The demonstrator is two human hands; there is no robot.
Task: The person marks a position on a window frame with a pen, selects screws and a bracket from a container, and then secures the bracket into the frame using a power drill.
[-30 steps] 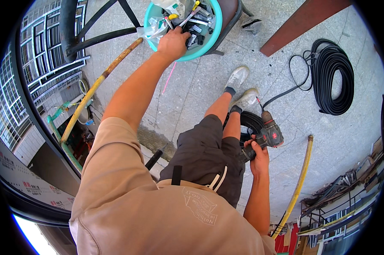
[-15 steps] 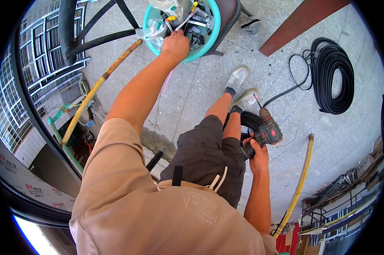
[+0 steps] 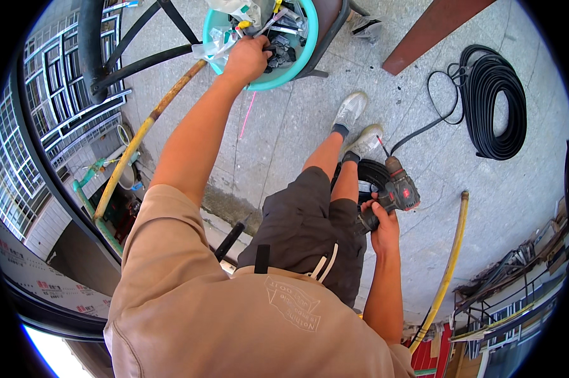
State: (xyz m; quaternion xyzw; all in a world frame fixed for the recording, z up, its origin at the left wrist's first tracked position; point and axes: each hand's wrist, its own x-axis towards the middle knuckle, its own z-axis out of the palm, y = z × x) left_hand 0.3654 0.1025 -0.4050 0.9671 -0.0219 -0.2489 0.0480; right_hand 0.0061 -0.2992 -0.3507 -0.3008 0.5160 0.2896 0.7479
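Observation:
My left hand (image 3: 249,60) reaches over the near rim of a turquoise plastic tub (image 3: 306,61), its fingers curled down among the contents. The fingertips are hidden, so what they grip, if anything, cannot be made out. Inside lie small dark and grey pieces (image 3: 283,53), a clear plastic bag (image 3: 219,44), a white bag (image 3: 239,7) and a few yellow-ended tools. Low by my right knee, my right hand (image 3: 385,232) is closed round the handle of a black cordless drill (image 3: 398,189). Its thin bit points away from me, up toward my shoe.
A chair (image 3: 327,31) supports or backs the tub. Coiled black hose or cable (image 3: 495,107) lies right, and another black coil (image 3: 374,173) sits by my feet. Yellow bars (image 3: 152,123) (image 3: 448,271) flank me. A reddish-brown beam (image 3: 432,34) juts in above; metal frames (image 3: 67,69) stand left.
My left hand has shifted slightly left and nearer the clear bag in the tub, and its fingers look more curled. The right hand still holds the drill in about the same place.

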